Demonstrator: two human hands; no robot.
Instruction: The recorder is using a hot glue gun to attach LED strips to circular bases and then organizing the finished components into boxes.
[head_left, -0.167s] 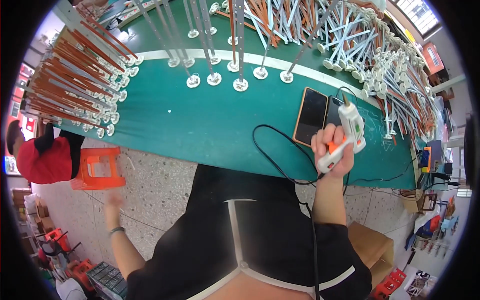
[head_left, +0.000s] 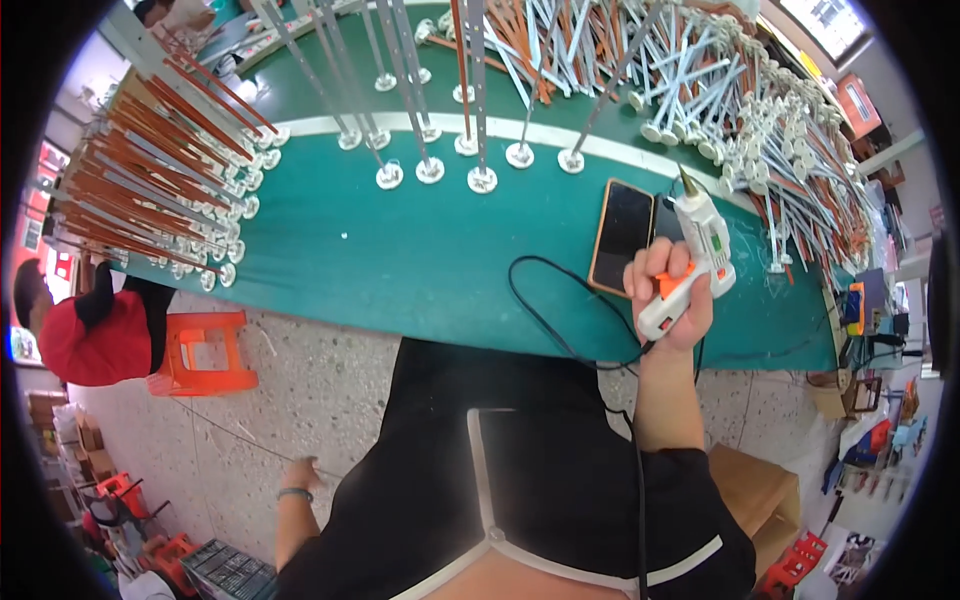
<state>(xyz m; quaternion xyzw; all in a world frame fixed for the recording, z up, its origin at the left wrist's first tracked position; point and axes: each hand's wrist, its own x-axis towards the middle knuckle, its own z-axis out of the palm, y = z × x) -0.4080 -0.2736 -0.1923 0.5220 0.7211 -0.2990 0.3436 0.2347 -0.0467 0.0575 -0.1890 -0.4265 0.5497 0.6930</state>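
Observation:
A white glue gun (head_left: 705, 245) with an orange trigger and a metal nozzle is gripped in my right hand (head_left: 680, 295), above the right part of the green table. Its nozzle points away from me, and a black cable (head_left: 535, 262) loops over the table and hangs down my front. Just left of the glue gun lies a phone (head_left: 622, 238) in an orange-edged case, with another dark flat object (head_left: 667, 222) beside it, partly covered. My left hand (head_left: 300, 472) hangs low at my left side over the floor, fingers apart, with nothing seen in it.
Several perforated metal strips stand upright on round white bases (head_left: 482, 180) along the table's (head_left: 400, 260) far side. Brown strips (head_left: 150, 170) crowd the left end; a heap of loose strips (head_left: 700, 80) fills the far right. A person in red (head_left: 90, 335) sits by an orange stool (head_left: 210, 350).
My left hand has swung inward, closer to my body and lower in view. The right hand keeps hold of the glue gun, almost in the same place. The view has shifted slightly.

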